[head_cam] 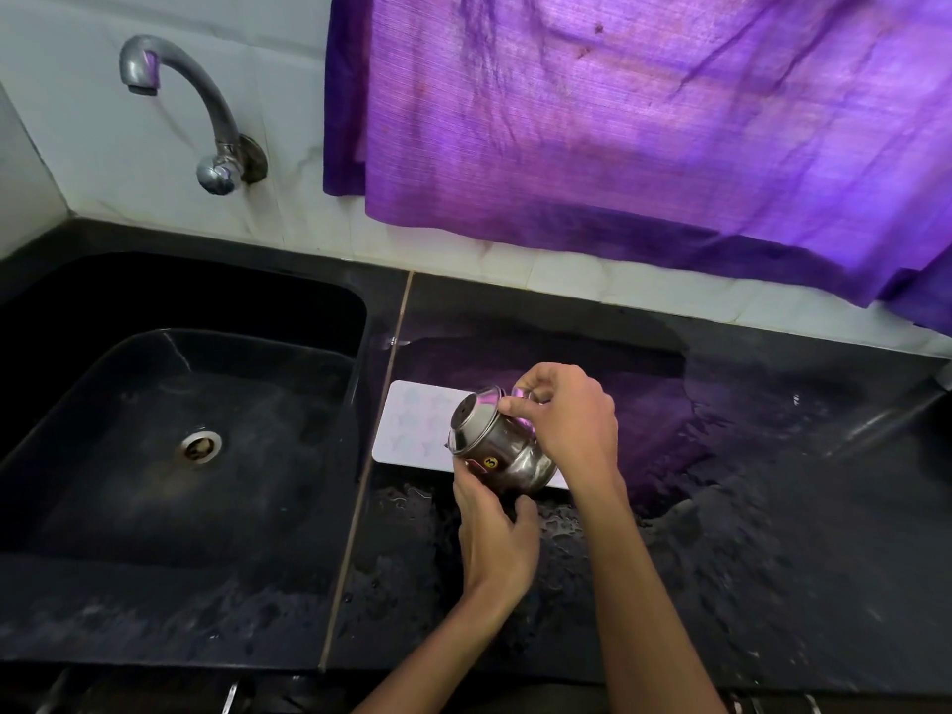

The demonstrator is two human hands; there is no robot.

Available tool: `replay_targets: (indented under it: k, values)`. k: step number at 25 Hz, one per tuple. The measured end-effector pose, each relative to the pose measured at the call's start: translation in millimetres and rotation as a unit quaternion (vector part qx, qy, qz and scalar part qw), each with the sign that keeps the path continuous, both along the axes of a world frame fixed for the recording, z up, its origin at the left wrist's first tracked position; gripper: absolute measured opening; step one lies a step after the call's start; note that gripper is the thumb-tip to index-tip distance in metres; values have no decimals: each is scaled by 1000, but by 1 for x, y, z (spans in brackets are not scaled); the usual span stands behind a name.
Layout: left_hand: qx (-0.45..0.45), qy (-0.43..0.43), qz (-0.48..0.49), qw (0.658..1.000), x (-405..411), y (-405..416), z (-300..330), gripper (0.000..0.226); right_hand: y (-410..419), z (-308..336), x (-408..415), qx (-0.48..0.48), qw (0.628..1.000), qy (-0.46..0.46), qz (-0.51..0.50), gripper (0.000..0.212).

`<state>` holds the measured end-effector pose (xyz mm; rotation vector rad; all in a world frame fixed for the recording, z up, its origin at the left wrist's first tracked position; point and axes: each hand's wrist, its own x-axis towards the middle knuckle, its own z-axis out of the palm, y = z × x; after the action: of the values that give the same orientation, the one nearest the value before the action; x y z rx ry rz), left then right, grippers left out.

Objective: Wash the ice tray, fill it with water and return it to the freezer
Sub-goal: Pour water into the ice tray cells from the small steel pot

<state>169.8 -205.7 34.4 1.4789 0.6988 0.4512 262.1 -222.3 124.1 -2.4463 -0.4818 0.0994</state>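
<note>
From my head camera I see the white ice tray (412, 430) lying flat on the wet black counter (721, 507), just right of the sink (180, 456) and partly hidden under what I hold. Both my hands are above its right end, tilting a small steel pot (497, 445) with its mouth turned left over the tray. My right hand (566, 420) grips the pot from above, fingers curled round its rim and neck. My left hand (494, 538) cups it from below, thumb and fingers wrapped round the base. The tap (206, 110) juts from the tiled wall over the sink, and a purple curtain (644, 146) hangs behind the counter.
</note>
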Motion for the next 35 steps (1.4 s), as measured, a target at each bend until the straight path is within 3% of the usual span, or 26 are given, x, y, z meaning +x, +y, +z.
replay_targets:
  k: [19,28,35]
  values:
    - [4,3,-24,1000,3,4,0,76,1,2,1,9,999,-26,-30,19]
    - [45,-31,-4,999,6,9,12,86,-4,1,15,75,996,27,-33,15]
    - [52,-48,6,998,24,27,16,84,13,1,32,102,994,19,-33,14]
